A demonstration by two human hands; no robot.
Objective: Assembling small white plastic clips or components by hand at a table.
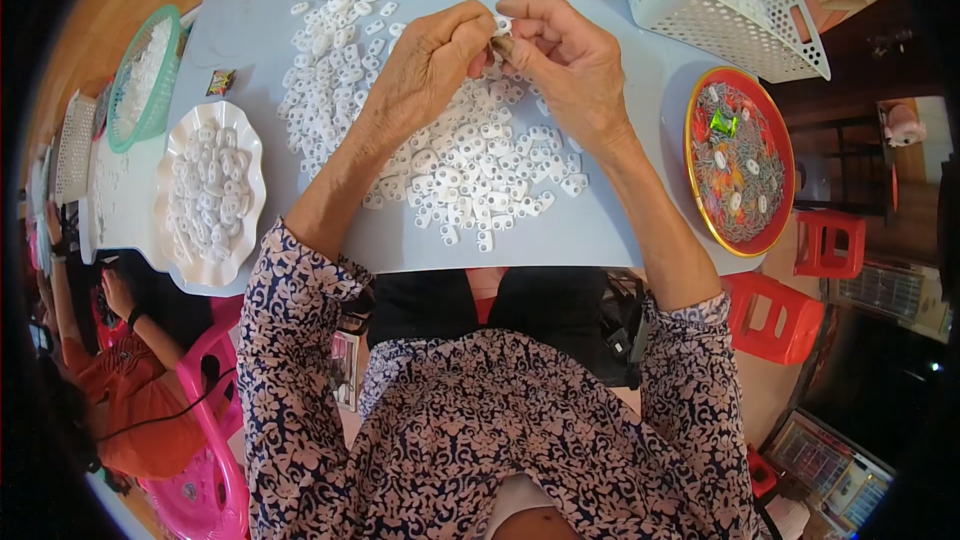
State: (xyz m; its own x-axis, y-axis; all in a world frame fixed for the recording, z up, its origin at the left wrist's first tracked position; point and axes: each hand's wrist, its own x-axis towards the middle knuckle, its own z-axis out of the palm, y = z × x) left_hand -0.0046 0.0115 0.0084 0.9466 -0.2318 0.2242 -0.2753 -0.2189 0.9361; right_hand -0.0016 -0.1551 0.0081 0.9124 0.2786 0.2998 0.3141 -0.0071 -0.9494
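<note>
My left hand [435,70] and my right hand [575,70] meet above a pile of white plastic pieces [465,170], small and oblong with two holes each. Between the fingertips of both hands shows one such white piece [502,26], partly hidden. The left fingers are curled in a pinch. My right thumb and forefinger close from the other side, and a dark brownish patch shows at the thumb tip; what it is I cannot tell.
At the left stand a scalloped white dish [250,225] of white pieces and a green basket [177,60]. A red gold-rimmed tray [787,155] of grey metal parts and a perforated basket [800,65] are at the right. Another person's hand [117,292] shows far left.
</note>
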